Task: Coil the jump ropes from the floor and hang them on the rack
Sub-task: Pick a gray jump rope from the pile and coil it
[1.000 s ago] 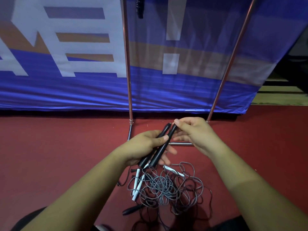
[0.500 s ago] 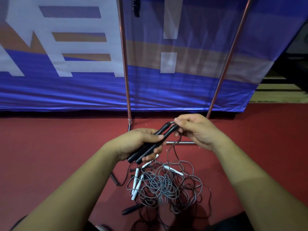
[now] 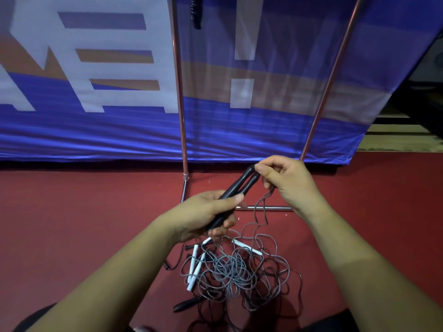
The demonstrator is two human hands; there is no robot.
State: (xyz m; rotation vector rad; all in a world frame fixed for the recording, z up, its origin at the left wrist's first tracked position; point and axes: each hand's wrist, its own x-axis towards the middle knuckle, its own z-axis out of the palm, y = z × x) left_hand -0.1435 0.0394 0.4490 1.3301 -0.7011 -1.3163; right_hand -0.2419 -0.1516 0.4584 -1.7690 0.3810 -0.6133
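Where the dark red floor [image 3: 72, 212] meets a blue banner [image 3: 96, 130] bearing white and orange lettering, a metal rack [image 3: 178, 92] stands with two slanting uprights and a low cross bar. In front of the rack, the left hand [image 3: 203, 216] grips the lower ends of two black handles [image 3: 237, 188] laid side by side, thumb across them. The right hand [image 3: 287, 180] pinches their upper tips, and a grey cord [image 3: 261, 212] trails down from under it. The tangled jump ropes [image 3: 235, 269], with white handles [image 3: 194, 267], lie on the floor in front of the rack's cross bar. A dark ribbed object [image 3: 196, 13] hangs just right of the rack's left upright. Pale steps [image 3: 395, 137] lie right of the rack.
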